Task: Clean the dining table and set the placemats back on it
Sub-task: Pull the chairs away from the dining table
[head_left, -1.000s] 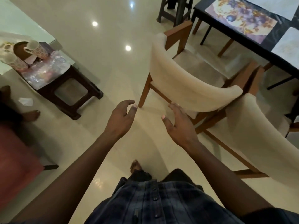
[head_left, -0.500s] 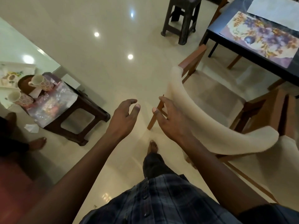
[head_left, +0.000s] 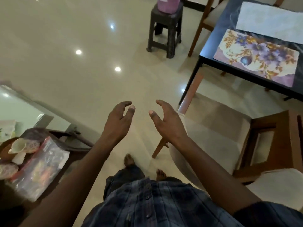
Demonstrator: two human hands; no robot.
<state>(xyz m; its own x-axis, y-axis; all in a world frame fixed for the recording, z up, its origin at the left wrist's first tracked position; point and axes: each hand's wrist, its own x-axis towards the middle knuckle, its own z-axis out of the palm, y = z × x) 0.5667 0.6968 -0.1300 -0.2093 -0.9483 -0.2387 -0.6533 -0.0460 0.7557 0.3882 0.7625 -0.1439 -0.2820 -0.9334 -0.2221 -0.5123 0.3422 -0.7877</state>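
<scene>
Left hand (head_left: 119,120) is raised at the centre of the frame, palm turned inward, fingers loosely curved and spread, holding nothing. Right hand (head_left: 167,122) is raised just beside it at the same height, in a mirrored posture, thumb and fingers apart and likewise holding nothing. The two hands are near each other but do not touch. The right hand overlaps the upper edge of a cream-padded wooden chair (head_left: 213,131) at centre right; contact with it cannot be confirmed. The dark tabletop (head_left: 211,43) occupies the upper right of the frame. On it lies a floral placemat (head_left: 257,58), flat, near the corner nearest the camera. A pale mat (head_left: 270,22) lies flat just beyond it, toward the top edge. A second chair (head_left: 278,145), wooden framed, stands at the lower right. A dark stool (head_left: 165,30) stands on the glossy floor (head_left: 82,63) at upper centre, bearing a purple container (head_left: 167,2) cut off by the frame edge. At lower left, a low dark stand (head_left: 77,140) carries a patterned cup (head_left: 24,145) lying on its side and a clear plastic packet (head_left: 41,169). Two bare feet (head_left: 128,160) show at lower centre, above a plaid shirt (head_left: 155,202).
</scene>
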